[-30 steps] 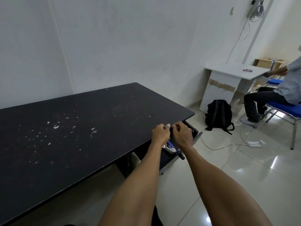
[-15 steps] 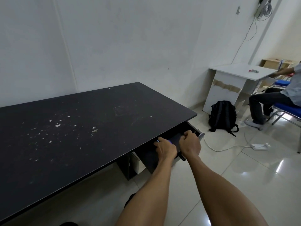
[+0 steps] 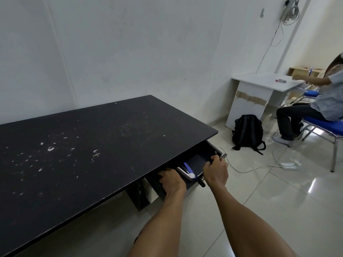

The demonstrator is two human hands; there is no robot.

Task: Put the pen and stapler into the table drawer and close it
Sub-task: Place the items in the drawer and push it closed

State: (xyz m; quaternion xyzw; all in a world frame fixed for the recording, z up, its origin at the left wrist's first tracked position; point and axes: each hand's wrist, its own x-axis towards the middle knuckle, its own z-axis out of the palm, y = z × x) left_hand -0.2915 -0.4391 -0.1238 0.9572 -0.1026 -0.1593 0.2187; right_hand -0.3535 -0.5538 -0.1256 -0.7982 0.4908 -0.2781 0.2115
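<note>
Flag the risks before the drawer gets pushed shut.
1. The left hand sits inside the open drawer at the table edge; pushing now could pinch its fingers.
2. The stapler lies close to the drawer's front wall, beside the left hand; it might shift or jam when the drawer moves.
3. The right hand grips the front rim near one end, so an off-centre push may skew the drawer.

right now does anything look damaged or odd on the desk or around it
Yes. The black table top is scuffed, with white chips scattered on its left half. The white desk by the wall has torn brown patches on its side panel. The drawer hangs open.
</note>
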